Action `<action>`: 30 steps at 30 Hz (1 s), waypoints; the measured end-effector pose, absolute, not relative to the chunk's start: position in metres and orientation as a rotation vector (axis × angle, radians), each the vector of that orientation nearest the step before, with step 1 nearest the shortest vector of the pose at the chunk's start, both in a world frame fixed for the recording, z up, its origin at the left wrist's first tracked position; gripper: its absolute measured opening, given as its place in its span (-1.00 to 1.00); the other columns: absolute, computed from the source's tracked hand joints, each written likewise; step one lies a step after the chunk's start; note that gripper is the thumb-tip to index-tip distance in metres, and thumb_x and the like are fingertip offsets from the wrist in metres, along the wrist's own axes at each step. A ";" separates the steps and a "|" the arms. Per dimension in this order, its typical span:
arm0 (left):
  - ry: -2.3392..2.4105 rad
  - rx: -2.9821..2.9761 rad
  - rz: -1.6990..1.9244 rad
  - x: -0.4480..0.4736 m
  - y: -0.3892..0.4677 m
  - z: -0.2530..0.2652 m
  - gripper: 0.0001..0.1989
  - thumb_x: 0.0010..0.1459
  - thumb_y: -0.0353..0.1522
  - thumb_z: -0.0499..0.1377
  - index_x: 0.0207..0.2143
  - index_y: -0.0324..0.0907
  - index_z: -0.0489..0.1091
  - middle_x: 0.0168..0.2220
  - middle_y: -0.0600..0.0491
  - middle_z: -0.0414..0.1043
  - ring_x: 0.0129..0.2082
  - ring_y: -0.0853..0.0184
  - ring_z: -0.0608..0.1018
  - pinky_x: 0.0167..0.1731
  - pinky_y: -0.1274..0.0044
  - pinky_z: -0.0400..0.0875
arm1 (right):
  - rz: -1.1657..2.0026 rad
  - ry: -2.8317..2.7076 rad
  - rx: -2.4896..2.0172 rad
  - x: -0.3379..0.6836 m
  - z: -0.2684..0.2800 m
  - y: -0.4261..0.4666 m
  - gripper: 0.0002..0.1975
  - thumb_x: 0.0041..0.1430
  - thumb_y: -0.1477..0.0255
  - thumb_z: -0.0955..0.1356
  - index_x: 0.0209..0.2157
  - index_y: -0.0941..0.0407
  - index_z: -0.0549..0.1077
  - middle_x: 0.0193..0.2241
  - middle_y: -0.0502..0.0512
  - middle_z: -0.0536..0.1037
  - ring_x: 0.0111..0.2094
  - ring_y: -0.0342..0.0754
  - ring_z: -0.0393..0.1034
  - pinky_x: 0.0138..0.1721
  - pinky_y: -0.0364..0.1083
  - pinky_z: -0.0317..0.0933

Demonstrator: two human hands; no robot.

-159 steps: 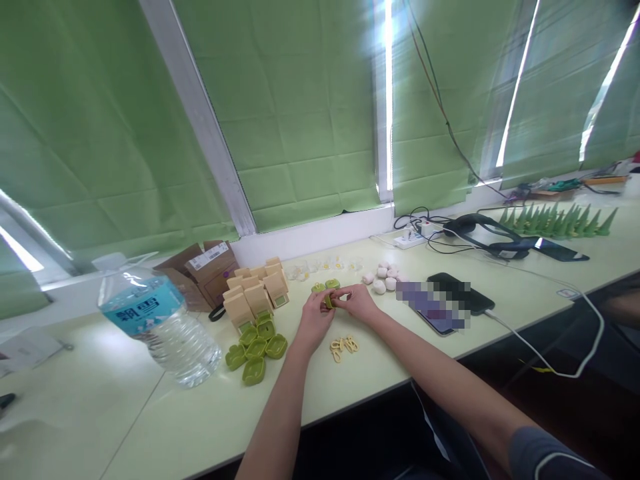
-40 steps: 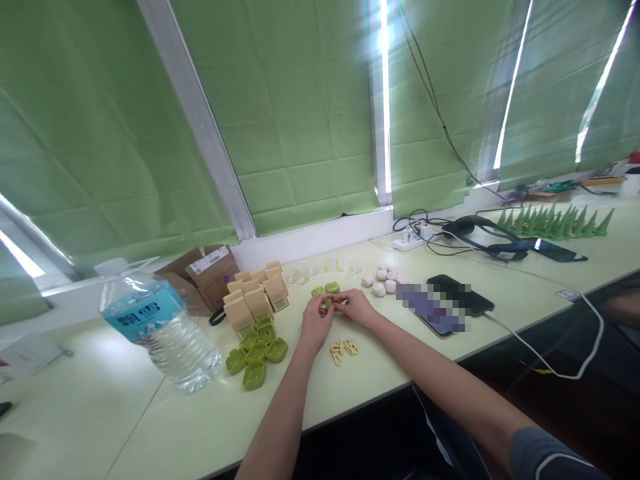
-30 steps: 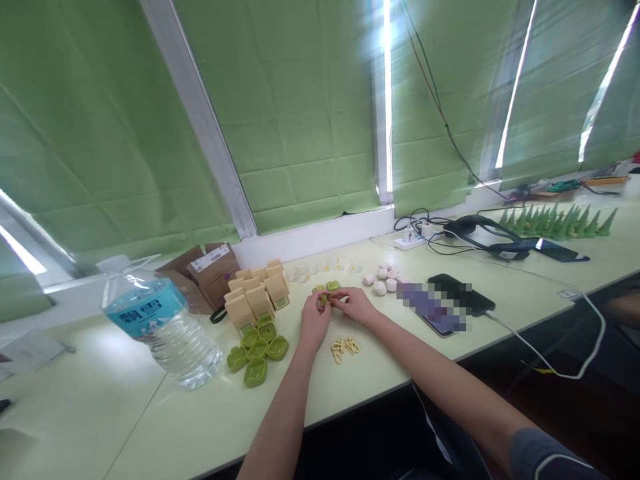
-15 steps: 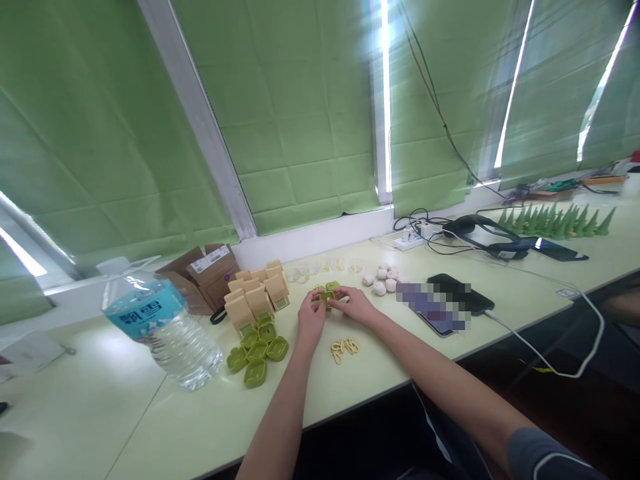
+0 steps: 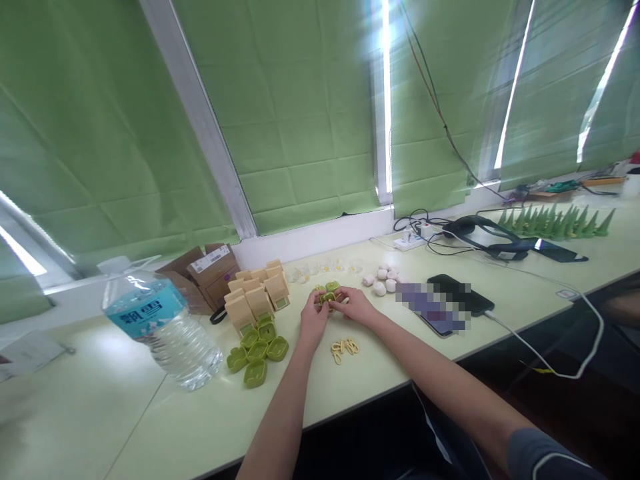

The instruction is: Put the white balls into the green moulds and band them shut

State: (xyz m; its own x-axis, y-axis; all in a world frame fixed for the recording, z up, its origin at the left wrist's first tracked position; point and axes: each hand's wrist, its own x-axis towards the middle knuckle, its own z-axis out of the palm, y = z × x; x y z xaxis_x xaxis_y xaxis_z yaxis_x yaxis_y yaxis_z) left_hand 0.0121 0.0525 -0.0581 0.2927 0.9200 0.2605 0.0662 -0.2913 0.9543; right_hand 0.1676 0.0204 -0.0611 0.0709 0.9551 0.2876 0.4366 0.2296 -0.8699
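Observation:
Both hands meet over the table around a small green plastic piece (image 5: 327, 298). My left hand (image 5: 313, 320) grips its left side with bent fingers. My right hand (image 5: 356, 307) pinches the right side; the fingers partly cover the piece. Just behind it lies another small green piece (image 5: 332, 286). Several open green plastic trays (image 5: 257, 350) cluster to the left of my left hand. Nearer to me, below my hands, is a small pile of cream-coloured loops (image 5: 345, 347). Several whitish egg-shaped pieces (image 5: 380, 288) sit beyond my right hand.
Tan upright pieces (image 5: 259, 302), a cardboard box (image 5: 213, 277) and a large water bottle (image 5: 170, 327) stand left. Clear bits with yellow centres (image 5: 327, 266) lie behind. On the right are phones (image 5: 457, 293), cables, a power strip (image 5: 409, 240), a black headset (image 5: 487, 235) and green cones (image 5: 560, 220).
The green piece has tilted slightly between my fingers. My left hand has shifted a little to the right, with its thumb closer to my right fingers.

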 end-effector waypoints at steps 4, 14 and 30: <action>0.918 1.634 1.133 0.012 0.051 -0.056 -0.70 0.10 -0.34 0.20 -0.10 -0.21 0.33 -0.13 -0.09 0.47 -0.31 0.35 0.57 -0.24 0.44 0.54 | 0.692 -1.499 -1.357 0.167 -0.061 0.020 -0.69 0.10 0.19 0.42 -0.23 0.11 0.43 -0.31 0.04 0.57 -0.63 -0.21 0.34 -0.65 -0.22 0.22; 0.926 1.705 1.133 0.011 0.055 -0.060 -0.73 0.09 -0.39 0.16 -0.12 -0.22 0.33 -0.23 -0.04 0.45 -0.40 0.39 0.56 -0.30 0.49 0.52 | 0.689 -1.505 -1.360 0.167 -0.060 0.019 -0.72 0.08 0.22 0.42 -0.28 0.13 0.41 -0.36 0.03 0.54 -0.64 -0.22 0.32 -0.65 -0.22 0.21; 1.012 1.718 1.108 0.012 0.053 -0.058 -0.71 0.10 -0.41 0.16 -0.09 -0.18 0.30 -0.29 0.04 0.40 -0.50 0.46 0.50 -0.42 0.56 0.46 | 0.613 -1.562 -1.376 0.167 -0.063 0.021 -0.80 0.07 0.31 0.39 -0.28 0.12 0.45 -0.37 0.01 0.54 -0.55 -0.19 0.36 -0.58 -0.23 0.19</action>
